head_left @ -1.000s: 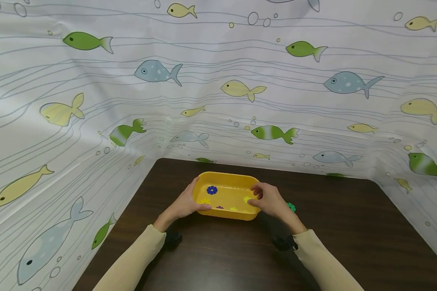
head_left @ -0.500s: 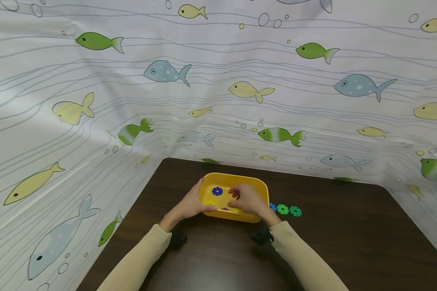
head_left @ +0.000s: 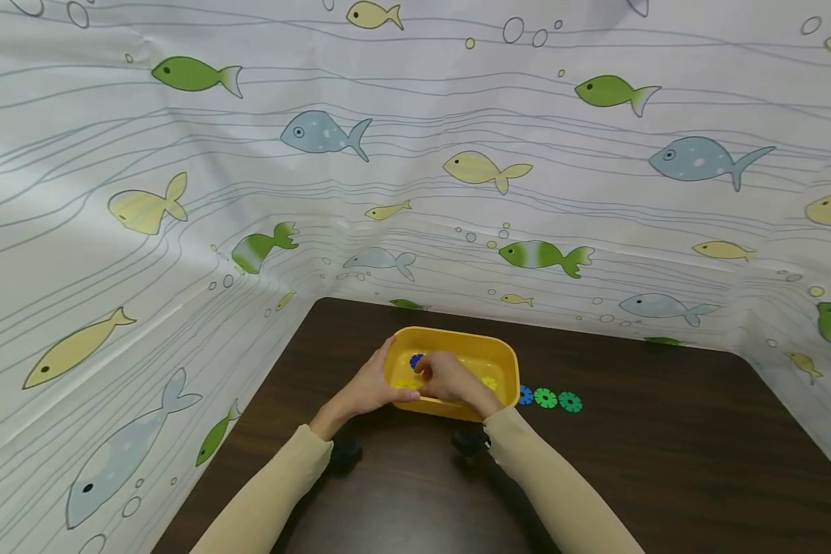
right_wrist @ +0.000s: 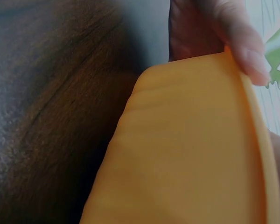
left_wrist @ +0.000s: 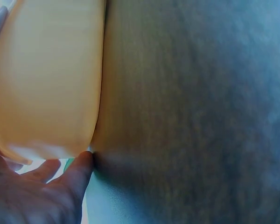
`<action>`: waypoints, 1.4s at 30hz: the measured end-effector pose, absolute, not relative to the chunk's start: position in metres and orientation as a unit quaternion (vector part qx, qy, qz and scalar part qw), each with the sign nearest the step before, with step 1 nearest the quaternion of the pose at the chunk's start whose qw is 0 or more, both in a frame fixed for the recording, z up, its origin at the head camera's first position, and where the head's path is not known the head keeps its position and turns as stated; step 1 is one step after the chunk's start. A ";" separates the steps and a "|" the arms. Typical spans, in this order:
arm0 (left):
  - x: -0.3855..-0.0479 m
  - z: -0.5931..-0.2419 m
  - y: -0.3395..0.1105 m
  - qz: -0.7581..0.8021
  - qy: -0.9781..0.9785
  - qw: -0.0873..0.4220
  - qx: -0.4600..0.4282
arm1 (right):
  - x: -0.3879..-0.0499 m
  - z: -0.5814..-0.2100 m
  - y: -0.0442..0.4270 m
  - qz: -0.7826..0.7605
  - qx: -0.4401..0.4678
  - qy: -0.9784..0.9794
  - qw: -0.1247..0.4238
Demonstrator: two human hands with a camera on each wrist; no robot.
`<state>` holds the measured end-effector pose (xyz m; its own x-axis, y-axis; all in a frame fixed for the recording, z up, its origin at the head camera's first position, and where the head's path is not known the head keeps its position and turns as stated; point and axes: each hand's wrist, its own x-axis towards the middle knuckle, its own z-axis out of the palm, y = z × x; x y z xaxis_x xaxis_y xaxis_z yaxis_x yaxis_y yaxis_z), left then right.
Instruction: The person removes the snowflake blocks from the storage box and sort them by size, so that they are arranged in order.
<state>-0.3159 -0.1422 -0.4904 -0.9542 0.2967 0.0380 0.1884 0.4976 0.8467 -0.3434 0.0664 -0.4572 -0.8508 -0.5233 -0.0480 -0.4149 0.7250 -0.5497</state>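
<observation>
A yellow plastic tray (head_left: 508,377) stands on the dark table. My left hand (head_left: 374,387) grips its left end, thumb along the near rim and fingers on the outer side. The right wrist view shows that thumb hooked over the rim (right_wrist: 259,135). Inside the tray, my right hand (head_left: 450,378) reaches down with bent fingers; whether they pinch anything is hidden. Beside its fingertips lies a dark blue flower-shaped disc (head_left: 415,359), partly covered. A yellow disc (head_left: 405,383) is between the hands, and a yellow-green disc (head_left: 489,382) lies toward the right end.
Right of the tray, a blue disc (head_left: 525,395), a bright green disc (head_left: 545,398) and a darker green disc (head_left: 571,402) lie in a row on the table (head_left: 665,446). A fish-patterned sheet (head_left: 415,177) walls off the back and sides.
My right hand has moved left across the tray, from its right end to near the dark blue disc. The row of discs has come into view. The left hand keeps its grip.
</observation>
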 end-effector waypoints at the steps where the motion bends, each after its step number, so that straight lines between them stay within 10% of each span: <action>1: -0.316 -0.491 -0.142 0.482 0.863 0.056 0.140 | -0.344 -0.458 0.065 -0.266 -0.255 0.924 0.102; 42: -0.314 -0.487 -0.142 0.484 0.860 0.061 0.151 | -0.381 -0.494 0.051 -0.256 -0.337 0.899 0.110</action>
